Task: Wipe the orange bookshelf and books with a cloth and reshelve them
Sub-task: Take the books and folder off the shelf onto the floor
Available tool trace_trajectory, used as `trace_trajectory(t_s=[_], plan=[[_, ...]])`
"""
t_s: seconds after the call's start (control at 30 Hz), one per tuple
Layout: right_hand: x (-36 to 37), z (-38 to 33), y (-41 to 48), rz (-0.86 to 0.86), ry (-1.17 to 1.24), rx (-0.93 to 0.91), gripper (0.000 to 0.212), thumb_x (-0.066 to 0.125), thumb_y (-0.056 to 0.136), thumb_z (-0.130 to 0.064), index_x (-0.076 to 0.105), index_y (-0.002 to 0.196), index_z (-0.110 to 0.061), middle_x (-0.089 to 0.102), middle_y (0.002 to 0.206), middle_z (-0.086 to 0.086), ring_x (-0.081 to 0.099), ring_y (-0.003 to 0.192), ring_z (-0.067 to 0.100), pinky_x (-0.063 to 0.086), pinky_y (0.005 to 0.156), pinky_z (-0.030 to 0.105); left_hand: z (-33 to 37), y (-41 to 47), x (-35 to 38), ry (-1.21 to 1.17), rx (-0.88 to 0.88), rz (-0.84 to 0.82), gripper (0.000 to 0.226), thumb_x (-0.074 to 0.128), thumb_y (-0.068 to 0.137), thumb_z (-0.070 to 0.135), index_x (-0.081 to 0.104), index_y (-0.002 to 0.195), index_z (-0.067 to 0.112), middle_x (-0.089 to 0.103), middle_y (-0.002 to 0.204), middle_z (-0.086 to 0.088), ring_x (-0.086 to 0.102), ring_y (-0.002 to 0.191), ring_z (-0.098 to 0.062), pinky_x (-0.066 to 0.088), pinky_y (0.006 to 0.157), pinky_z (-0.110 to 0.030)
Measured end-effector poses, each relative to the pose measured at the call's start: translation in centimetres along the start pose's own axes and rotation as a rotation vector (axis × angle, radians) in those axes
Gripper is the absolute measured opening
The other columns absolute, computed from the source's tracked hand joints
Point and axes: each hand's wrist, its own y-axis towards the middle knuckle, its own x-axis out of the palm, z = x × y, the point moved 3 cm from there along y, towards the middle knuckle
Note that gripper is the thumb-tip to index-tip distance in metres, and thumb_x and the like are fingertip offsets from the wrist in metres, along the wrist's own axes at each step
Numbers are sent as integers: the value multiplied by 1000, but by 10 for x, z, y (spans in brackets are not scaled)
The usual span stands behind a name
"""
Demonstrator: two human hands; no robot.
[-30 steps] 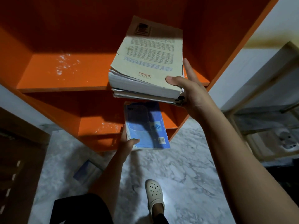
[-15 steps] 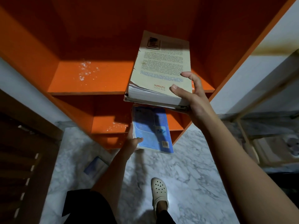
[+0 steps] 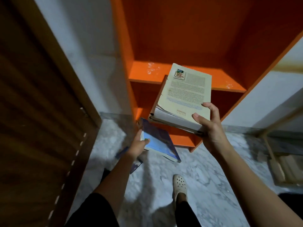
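Observation:
The orange bookshelf (image 3: 188, 46) stands ahead, its upper shelf board (image 3: 221, 79) bare and speckled with white dust. My right hand (image 3: 208, 126) grips the near corner of a thick stack of cream-covered books (image 3: 183, 99), held flat in front of the shelves. Lower and to the left, my left hand (image 3: 139, 146) holds a blue book (image 3: 157, 141) by its near edge, tilted, in front of the bottom shelf. No cloth is in sight.
A brown wooden door (image 3: 36, 104) fills the left side. The floor is grey marble (image 3: 205, 185). Another blue book (image 3: 136, 166) lies on the floor under my left forearm. A wooden rack (image 3: 278, 161) stands at right. My foot in a white clog (image 3: 179, 184) is below.
The view has swung left, bringing the door into sight. Both hands still hold their books; the blue book has tilted and shifted left, and the cream stack sits lower against the shelves.

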Motion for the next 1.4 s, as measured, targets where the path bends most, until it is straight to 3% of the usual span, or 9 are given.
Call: trace_trajectory(t_s=[0.07, 0.17, 0.27, 0.4, 0.53, 0.67, 0.8, 0.97, 1.4], plan=[[15, 11, -18, -24, 41, 35, 45, 67, 67, -16, 50, 103, -37, 66, 107, -13, 65, 87, 12, 49, 57, 27, -9, -19, -25, 63, 6, 20, 64, 50, 93, -4, 22, 148, 12, 28, 151, -4, 25, 140, -21, 31, 108, -30], [35, 36, -39, -50, 160, 125, 47, 67, 68, -11, 54, 105, -36, 65, 119, 0, 64, 101, 25, 50, 75, 41, -19, -44, -59, 97, 5, 54, 69, 50, 90, -9, 16, 148, 7, 27, 151, -8, 27, 139, -22, 31, 97, -16], [74, 75, -54, -98, 221, 276, 51, 67, 66, -8, 58, 109, -33, 65, 120, 3, 63, 106, 31, 48, 88, 49, -46, -77, -115, 106, -74, 185, 88, 62, 78, 2, 11, 149, 11, 45, 133, -16, 53, 106, -30, 48, 75, -21], [105, 137, -46, -184, 157, 439, 58, 70, 70, -2, 58, 116, -34, 61, 127, 5, 59, 112, 32, 50, 88, 49, -81, -101, -169, 187, -106, 373, 67, 50, 91, -7, 15, 147, 4, 15, 155, -17, 21, 142, -29, 22, 109, -24], [108, 207, -12, -266, 34, 528, 56, 71, 72, -8, 56, 120, -35, 60, 125, -5, 53, 118, 24, 45, 95, 45, -130, -88, -200, 137, -169, 513, 64, 47, 96, 6, 17, 149, 24, 30, 151, -6, 31, 139, -24, 29, 105, -25], [94, 290, 36, -327, -75, 552, 49, 62, 82, -2, 54, 120, -33, 60, 119, -11, 53, 114, 18, 39, 103, 48, -174, -57, -213, 243, -68, 630, 59, 51, 94, 4, 25, 146, 14, 28, 152, -7, 27, 140, -23, 25, 108, -23], [77, 373, 80, -403, -121, 565, 46, 57, 86, -1, 52, 118, -34, 61, 118, -7, 57, 111, 24, 43, 96, 52, -227, -12, -218, 269, 51, 702, 56, 53, 93, 4, 32, 144, 12, 33, 149, -11, 31, 139, -26, 26, 115, -43], [60, 472, 133, -461, -100, 527, 47, 57, 85, -1, 53, 117, -35, 61, 124, -1, 59, 113, 29, 45, 98, 52, -275, 41, -224, 190, 110, 769, 55, 53, 80, 47, 36, 132, 55, 46, 143, 6, 44, 132, -16, 38, 108, -47], [-7, 677, 193, -615, -301, 438, 58, 71, 76, -6, 55, 123, -35, 48, 133, -10, 50, 119, 17, 43, 100, 43, -338, 142, -216, 65, 322, 840, 53, 55, 91, 20, 39, 141, 27, 41, 146, 5, 40, 134, -17, 35, 110, -46]])
